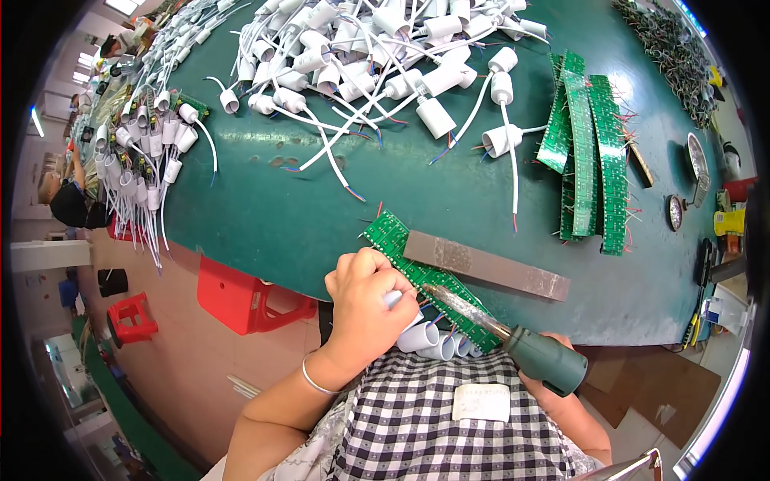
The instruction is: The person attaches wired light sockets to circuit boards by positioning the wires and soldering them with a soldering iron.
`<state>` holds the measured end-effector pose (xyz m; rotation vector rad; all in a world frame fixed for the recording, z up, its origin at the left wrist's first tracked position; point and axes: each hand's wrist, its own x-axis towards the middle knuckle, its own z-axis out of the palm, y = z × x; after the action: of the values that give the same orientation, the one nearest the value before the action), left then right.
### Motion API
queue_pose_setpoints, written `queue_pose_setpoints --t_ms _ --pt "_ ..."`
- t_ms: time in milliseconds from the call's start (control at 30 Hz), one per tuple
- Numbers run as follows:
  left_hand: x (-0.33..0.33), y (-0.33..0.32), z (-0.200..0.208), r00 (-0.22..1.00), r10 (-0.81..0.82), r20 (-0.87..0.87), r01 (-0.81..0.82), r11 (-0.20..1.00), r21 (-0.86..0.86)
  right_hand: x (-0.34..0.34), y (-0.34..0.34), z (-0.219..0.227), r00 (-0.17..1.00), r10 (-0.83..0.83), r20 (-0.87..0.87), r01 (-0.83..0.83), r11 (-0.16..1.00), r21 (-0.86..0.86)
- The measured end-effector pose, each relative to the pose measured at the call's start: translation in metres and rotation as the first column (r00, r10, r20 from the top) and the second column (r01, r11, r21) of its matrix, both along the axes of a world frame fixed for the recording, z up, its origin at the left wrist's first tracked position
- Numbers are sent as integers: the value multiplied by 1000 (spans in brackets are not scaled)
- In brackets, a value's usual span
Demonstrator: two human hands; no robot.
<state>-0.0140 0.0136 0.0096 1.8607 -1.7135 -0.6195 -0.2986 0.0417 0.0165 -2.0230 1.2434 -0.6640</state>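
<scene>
One green circuit strip lies at the counter's near edge, between the two hands; at least four white sockets [418, 337] sit along its lower side. The left hand [366, 301] pinches one small white piece [392, 298] against the green circuit strip [415, 272]. The right hand [544, 394], mostly hidden, is closed around one soldering iron [548, 359]. Farther over the counter [265, 180] are at least three stacked boards [591, 152] and a white pile [434, 118] too tangled to count; two red stools [243, 301] stand left. One brown bar [487, 265] lies just beyond the strip, and the iron covers part of it. Strip and iron both run upper left to lower right, the iron's tip pointing upper left; I cannot tell whether it touches.
</scene>
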Motion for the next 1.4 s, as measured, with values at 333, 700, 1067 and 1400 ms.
queue_pose_setpoints --t_ms 333,700,1067,1400 --pt "-1 -2 -3 1000 11 10 -11 1000 -17 2 -2 0 1000 28 -6 -28 998 -47" --pt "-3 -2 -3 1000 21 22 -21 1000 -7 -2 -2 -1 996 55 70 -55 998 -7" --pt "-3 -2 -2 1000 23 21 -23 1000 -5 1 -5 -2 992 98 85 -95 995 -33" --pt "-3 -2 -1 1000 14 26 -14 1000 -13 5 -10 5 995 101 -13 -101 990 -98"
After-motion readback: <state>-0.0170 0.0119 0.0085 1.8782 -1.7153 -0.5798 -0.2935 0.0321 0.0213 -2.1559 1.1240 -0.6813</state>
